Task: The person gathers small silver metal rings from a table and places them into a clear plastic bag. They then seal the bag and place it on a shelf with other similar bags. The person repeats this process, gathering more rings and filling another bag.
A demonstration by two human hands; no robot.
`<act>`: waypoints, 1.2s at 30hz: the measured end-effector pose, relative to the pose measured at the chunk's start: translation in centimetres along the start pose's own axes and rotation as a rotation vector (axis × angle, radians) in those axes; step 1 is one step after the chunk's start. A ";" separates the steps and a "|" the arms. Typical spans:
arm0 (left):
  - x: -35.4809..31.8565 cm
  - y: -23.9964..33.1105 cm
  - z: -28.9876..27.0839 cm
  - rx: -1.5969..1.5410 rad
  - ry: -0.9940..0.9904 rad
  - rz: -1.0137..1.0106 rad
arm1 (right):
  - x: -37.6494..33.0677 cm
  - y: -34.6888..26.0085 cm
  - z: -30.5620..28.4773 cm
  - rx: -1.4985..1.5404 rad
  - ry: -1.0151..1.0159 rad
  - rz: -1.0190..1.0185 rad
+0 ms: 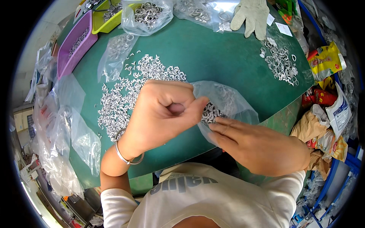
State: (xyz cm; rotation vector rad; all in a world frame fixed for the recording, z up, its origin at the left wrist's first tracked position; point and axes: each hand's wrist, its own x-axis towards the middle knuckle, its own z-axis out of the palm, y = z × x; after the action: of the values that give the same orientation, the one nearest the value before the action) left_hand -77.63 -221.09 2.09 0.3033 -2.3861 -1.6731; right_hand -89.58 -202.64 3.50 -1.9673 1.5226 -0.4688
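Note:
My left hand [167, 110] is curled into a fist, thumb against the bent fingers; whatever it holds is hidden. It hangs over the near edge of a spread pile of small curved silver metal pieces [118, 102], beside a clear plastic bag [235, 100]. More small metal pieces [211, 113] show at the bag, between my two hands. My right hand [247, 142] reaches in from the right with its fingers pressed together on the bag's near side; their tips are partly hidden. A metal bracelet [121, 154] circles my left wrist.
A purple bin [64, 57], a yellow-green bin [100, 21] and a bag of metal rings [147, 17] stand at the far left of the green table [224, 57]. A work glove [253, 17] lies at the back. Loose rings [281, 62] lie far right; plastic bags hang over the left edge.

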 end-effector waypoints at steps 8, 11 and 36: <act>0.4 -0.1 0.2 -0.032 -0.026 -0.038 | -0.1 -0.5 -2.1 -0.117 0.194 0.413; 0.5 0.0 0.7 -0.065 -0.020 -0.044 | -0.2 -0.6 -0.9 -0.298 0.232 0.381; -0.6 -0.2 0.4 -0.087 -0.017 -0.064 | -1.1 -1.2 0.3 -0.117 0.092 0.037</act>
State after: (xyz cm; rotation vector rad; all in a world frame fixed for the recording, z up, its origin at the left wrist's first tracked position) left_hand -77.17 -220.64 1.70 0.3553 -2.3311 -1.8082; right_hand -88.81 -201.29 4.15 -2.0272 1.6749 -0.4699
